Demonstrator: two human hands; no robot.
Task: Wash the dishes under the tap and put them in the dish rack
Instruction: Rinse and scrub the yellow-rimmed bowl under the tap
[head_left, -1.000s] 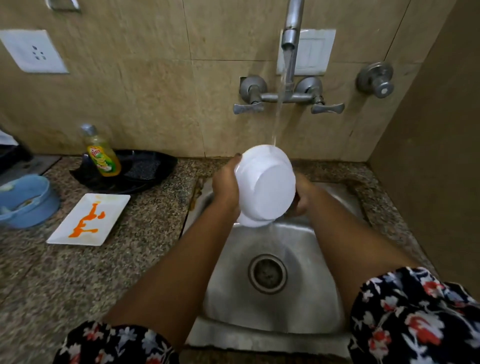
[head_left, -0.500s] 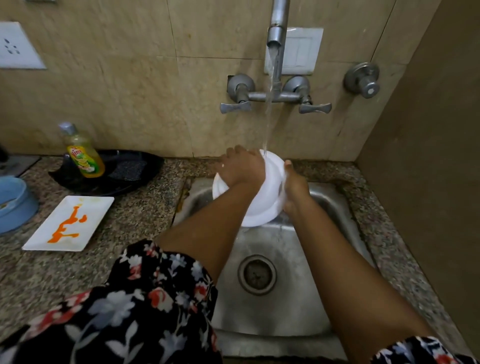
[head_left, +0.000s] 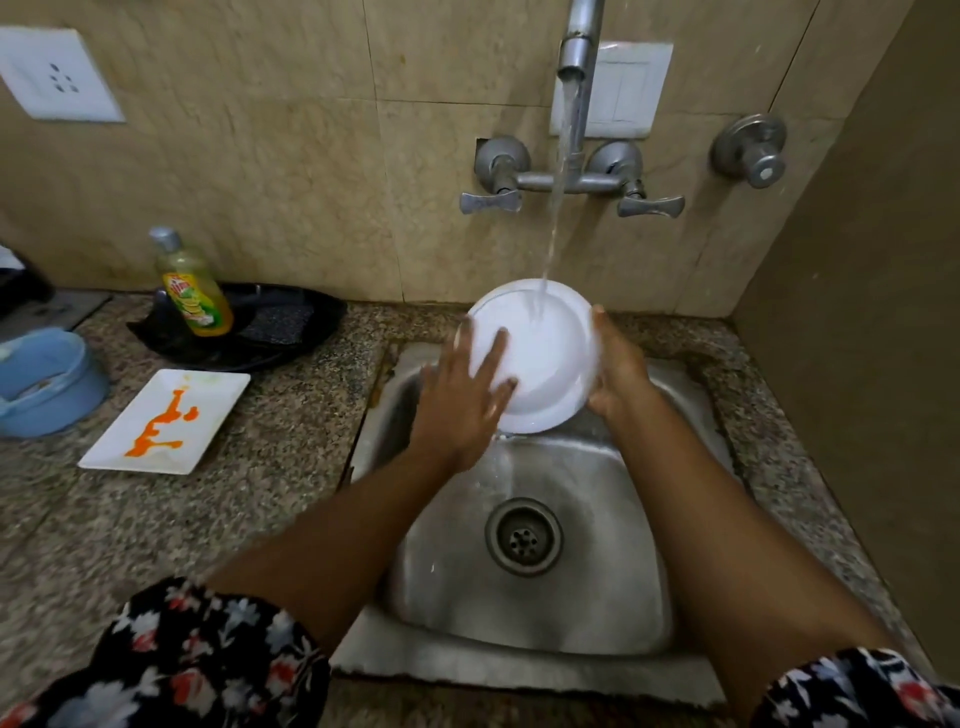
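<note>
The fingers (head_left: 492, 358) of the left hand (head_left: 460, 402) lie straight and spread, flat against the inside of the white bowl (head_left: 540, 358), while the right hand (head_left: 618, 371) grips the bowl's right rim, thumb up along the edge and the other fingers hidden behind it. The bowl is held tilted above the back of the sink (head_left: 524, 597), its hollow facing the camera, and the stream from the tap (head_left: 576, 47) lands on its upper inside.

Counted: one bowl, one tap with two lever handles, one separate knob (head_left: 753, 150) on the wall to the right, one sink with one drain (head_left: 523, 536). On the counter (head_left: 270, 457) to the left stand one soap bottle (head_left: 195, 286), one black tray (head_left: 280, 327), one white rectangular plate (head_left: 166, 421) smeared with orange sauce, and one blue tub (head_left: 41, 384).

Half a second ago the left hand lay over the bowl's outer side with the hollow turned away; now the hollow faces up and the palm rubs inside. The left sleeve (head_left: 197, 660) now sits lower in view.

Both forearms reach forward over the sink, the left one angled inward to the right.
</note>
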